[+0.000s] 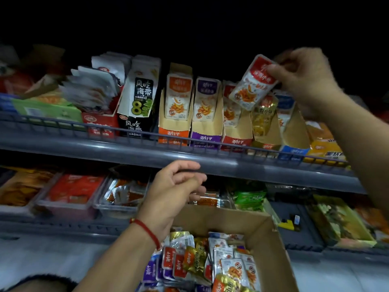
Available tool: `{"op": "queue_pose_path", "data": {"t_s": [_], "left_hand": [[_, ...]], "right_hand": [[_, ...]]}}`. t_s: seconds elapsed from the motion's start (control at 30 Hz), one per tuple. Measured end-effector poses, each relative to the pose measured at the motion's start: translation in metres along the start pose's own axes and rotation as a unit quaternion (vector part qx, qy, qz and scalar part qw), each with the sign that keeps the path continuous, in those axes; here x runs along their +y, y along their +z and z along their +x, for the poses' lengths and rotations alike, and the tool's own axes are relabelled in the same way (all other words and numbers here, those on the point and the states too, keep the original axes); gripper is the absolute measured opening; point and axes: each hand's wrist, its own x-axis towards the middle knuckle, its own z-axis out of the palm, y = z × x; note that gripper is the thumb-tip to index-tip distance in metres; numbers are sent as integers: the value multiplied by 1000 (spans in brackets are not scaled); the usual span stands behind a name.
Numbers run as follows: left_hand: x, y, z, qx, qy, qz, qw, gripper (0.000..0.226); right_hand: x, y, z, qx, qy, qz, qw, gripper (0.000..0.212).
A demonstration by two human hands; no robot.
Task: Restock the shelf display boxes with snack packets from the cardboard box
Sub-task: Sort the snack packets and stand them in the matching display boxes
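Note:
My right hand (305,72) pinches a red-topped snack packet (251,85) by its upper edge, tilted above the red display box (236,140) on the upper shelf. Beside that box stand an orange display box (173,133), a purple one (206,137), a gold one (266,123) and a blue one (294,148), each holding packets. My left hand (174,190) hovers with loosely curled fingers, holding nothing, over the far edge of the cardboard box (269,249). The cardboard box is filled with several mixed red, purple, gold and white packets (210,262).
A grey shelf rail (126,152) runs across the front of the upper shelf. A black seaweed snack box (139,102) and white packets (92,89) stand at the left. The lower shelf holds trays of red (73,190), green (249,199) and other snacks.

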Motion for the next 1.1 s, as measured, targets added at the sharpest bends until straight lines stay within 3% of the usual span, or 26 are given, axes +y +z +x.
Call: {"op": "queue_pose_path", "data": {"t_s": [0.33,0.53,0.87,1.0,1.1], "left_hand": [[-3,-6,6,6,-20,47,999,26],[-3,-2,3,2,-31,41,999,24],[-3,0,2,0,-33,66,997,22],[-5,-2,2,4,-31,100,994,23],[-8,-1,0,-1,-32,140,990,20]], "right_hand": [[1,62,28,-151,-11,-230,961,33],[4,72,40,-171,-11,-312,934,32],[18,80,45,-137,-70,-378,913,31],[17,73,28,-43,-144,-390,908,31],[12,58,-9,34,-224,-328,917,27]]}}
